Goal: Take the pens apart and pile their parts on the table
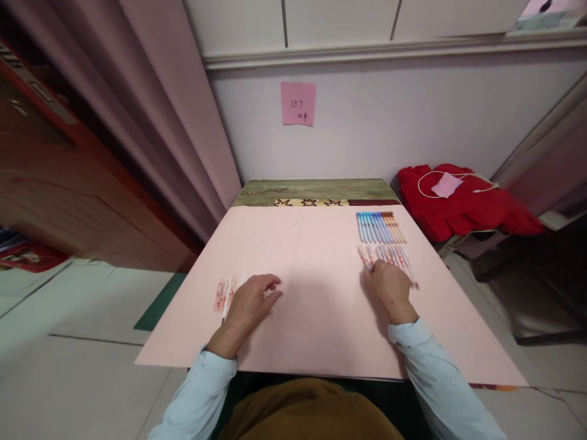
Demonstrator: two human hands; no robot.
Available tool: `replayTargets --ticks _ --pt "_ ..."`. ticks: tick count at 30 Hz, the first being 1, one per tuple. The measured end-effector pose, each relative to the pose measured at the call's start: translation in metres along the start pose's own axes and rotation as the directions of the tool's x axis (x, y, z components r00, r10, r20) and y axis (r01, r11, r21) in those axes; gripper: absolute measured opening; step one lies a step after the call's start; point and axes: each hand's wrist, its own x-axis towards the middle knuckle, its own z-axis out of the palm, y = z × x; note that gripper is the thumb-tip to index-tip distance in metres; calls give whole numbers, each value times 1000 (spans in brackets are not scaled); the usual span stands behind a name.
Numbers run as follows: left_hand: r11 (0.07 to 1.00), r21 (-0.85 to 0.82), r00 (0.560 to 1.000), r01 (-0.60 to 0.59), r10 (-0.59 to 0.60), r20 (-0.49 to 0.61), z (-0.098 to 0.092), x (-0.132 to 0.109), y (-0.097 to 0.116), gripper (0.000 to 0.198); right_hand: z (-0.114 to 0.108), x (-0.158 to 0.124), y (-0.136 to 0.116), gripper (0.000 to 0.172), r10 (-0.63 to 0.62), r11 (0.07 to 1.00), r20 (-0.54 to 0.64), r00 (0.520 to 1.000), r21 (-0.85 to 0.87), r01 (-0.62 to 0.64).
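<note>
My left hand hovers over the left part of the pink sheet, thumb and fingers apart with nothing between them. Partly hidden behind it lie several slim pens and a clear pinkish strip. On the right, my right hand is closed, its fingertips pinching a pale pen at the left end of a row. The other pale pens with reddish marks in that row are partly covered by the hand. Just beyond them is a neat row of blue, purple and brown-orange pens.
A pink sheet covers most of the table, leaving a green wood-patterned strip at the back. Red cloth with a white cord is heaped at the right. A pink note sticks to the wall; a curtain hangs left.
</note>
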Motion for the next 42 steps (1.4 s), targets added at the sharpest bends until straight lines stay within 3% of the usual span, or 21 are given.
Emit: replayTargets --ticks 5,8,13,16,17,19,22,26,31,42 --pt "960 81 957 -268 256 136 19 -5 -15 9 2 -6 3 31 10 1000 41 999 18 -11" --pt "941 163 952 -296 276 136 19 -10 -24 3 3 -6 8 28 33 999 50 998 16 -34" --pt "926 219 949 -308 282 142 16 -6 -28 10 -1 -9 9 31 -5 997 8 1000 72 4" --pt "943 146 954 -299 288 87 10 9 -5 8 -9 -11 -5 31 -180 963 -45 983 194 185" --pt "949 107 955 -296 293 44 8 16 7 20 -13 -11 -12 35 -245 940 -71 967 228 255" --pt "948 37 947 -316 317 -55 1 31 36 52 -25 -11 -28 62 -333 899 -140 932 252 359" --pt "934 47 914 -354 356 -193 -6 55 80 87 -46 -11 -51 92 -364 881 -279 889 206 426" --pt "937 146 884 -317 348 -312 -7 76 117 103 -72 -8 -66 97 -312 899 -440 842 151 412" --pt "941 239 912 -238 301 -277 -6 81 130 105 -87 -1 -65 96 -287 923 -505 814 81 377" --pt "930 313 926 -195 280 -253 -11 78 136 110 -91 0 -65 100 -255 947 -504 825 42 319"
